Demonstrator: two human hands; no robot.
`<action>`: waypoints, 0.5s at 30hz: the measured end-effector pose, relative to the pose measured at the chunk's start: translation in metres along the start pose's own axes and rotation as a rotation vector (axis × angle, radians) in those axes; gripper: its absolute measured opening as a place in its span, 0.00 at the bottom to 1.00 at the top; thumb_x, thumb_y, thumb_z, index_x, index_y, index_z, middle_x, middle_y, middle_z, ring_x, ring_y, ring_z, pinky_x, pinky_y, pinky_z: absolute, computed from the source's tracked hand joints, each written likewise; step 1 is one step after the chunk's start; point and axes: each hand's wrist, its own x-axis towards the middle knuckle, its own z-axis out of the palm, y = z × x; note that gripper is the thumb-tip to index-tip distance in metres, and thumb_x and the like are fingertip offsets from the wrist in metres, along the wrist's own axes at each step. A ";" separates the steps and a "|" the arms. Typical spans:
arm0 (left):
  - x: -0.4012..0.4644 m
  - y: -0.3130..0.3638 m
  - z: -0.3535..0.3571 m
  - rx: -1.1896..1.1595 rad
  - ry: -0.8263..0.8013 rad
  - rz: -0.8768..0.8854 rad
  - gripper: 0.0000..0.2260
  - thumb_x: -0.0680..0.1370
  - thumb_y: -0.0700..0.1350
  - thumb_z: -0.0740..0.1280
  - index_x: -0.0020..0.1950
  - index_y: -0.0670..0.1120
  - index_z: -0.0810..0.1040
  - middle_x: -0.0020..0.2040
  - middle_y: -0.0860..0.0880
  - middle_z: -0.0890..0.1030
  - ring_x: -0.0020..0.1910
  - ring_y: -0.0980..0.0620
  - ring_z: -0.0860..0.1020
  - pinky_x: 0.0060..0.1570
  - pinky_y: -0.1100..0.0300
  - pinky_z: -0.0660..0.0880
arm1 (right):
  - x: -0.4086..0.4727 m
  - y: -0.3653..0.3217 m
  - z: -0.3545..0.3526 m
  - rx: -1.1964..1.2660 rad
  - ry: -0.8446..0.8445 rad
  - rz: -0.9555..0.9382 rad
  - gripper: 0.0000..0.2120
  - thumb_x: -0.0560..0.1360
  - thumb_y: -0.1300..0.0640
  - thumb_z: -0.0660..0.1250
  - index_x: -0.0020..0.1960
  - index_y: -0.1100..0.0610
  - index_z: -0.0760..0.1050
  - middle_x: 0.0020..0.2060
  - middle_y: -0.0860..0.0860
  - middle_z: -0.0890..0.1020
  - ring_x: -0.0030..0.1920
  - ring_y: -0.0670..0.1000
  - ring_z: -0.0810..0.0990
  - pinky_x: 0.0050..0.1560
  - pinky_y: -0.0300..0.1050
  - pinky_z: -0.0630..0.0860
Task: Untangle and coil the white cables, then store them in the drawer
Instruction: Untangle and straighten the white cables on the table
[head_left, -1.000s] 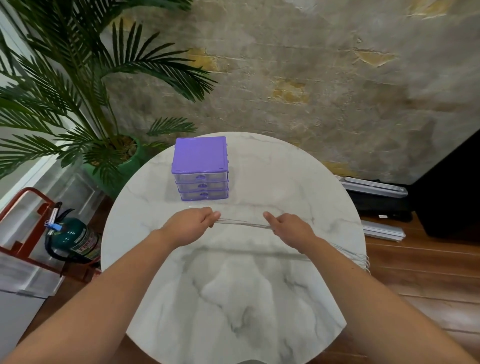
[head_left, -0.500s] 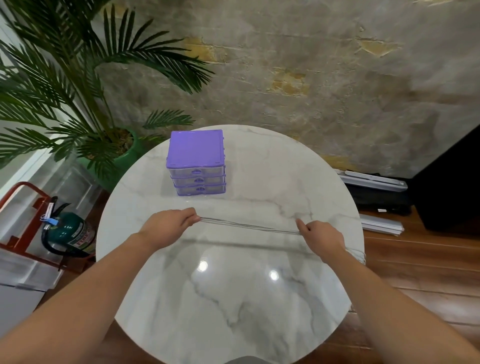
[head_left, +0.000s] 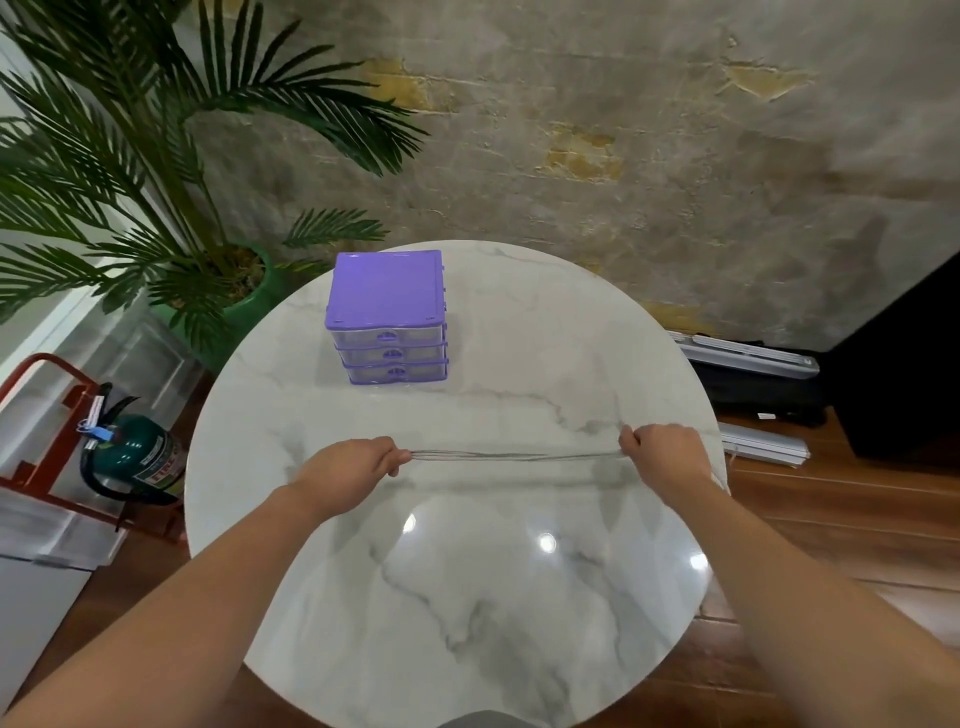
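I have the white cables (head_left: 511, 456) drawn into a taut, nearly level bundle just above the round marble bench (head_left: 467, 597), between both hands. My left hand (head_left: 347, 474) pinches one end of the strands at its fingertips, grip clenched on the cables; my right hand (head_left: 662, 453) is curled round the other end near the bench's right edge, also grasping them. A thin strand seems to trail off past the right hand toward the rim, but it is too faint against the marble to follow. The purple drawer unit (head_left: 388, 317) sits toward the far left of the bench, well apart from the hands, with all three drawers looking shut. Judgement on handling: the cables read as very light, thin and limp, so they hold a line only under tension and should sag or tangle again once slackened. They look smooth and likely to slip through a loose pinch. Best hold is close to the ends, several strands gathered together, with one hand kept as an anchor while the other winds loops. Nothing fragile apparent, though sharp kinks are worth avoiding. Off the bench, a potted palm (head_left: 171, 171) stands at left beside a green fire extinguisher (head_left: 136, 457).
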 end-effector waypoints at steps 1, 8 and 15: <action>-0.001 0.000 0.000 0.010 0.011 0.001 0.18 0.82 0.59 0.51 0.46 0.50 0.74 0.42 0.52 0.78 0.44 0.49 0.76 0.41 0.56 0.69 | -0.003 -0.004 0.007 -0.021 -0.045 -0.019 0.20 0.78 0.60 0.57 0.70 0.53 0.66 0.54 0.51 0.79 0.53 0.55 0.78 0.51 0.46 0.67; -0.002 -0.002 -0.016 0.022 0.090 0.004 0.18 0.83 0.58 0.50 0.45 0.47 0.70 0.39 0.49 0.78 0.40 0.47 0.76 0.39 0.54 0.69 | -0.004 -0.040 0.017 -0.019 -0.114 -0.018 0.20 0.81 0.59 0.50 0.71 0.54 0.65 0.57 0.55 0.78 0.54 0.57 0.76 0.57 0.49 0.69; 0.005 0.003 -0.027 -0.015 0.116 0.036 0.19 0.82 0.59 0.50 0.45 0.49 0.72 0.39 0.51 0.78 0.40 0.49 0.76 0.41 0.54 0.72 | -0.014 -0.157 -0.025 0.634 0.020 -0.489 0.25 0.75 0.49 0.65 0.71 0.51 0.69 0.64 0.50 0.74 0.65 0.52 0.69 0.66 0.43 0.64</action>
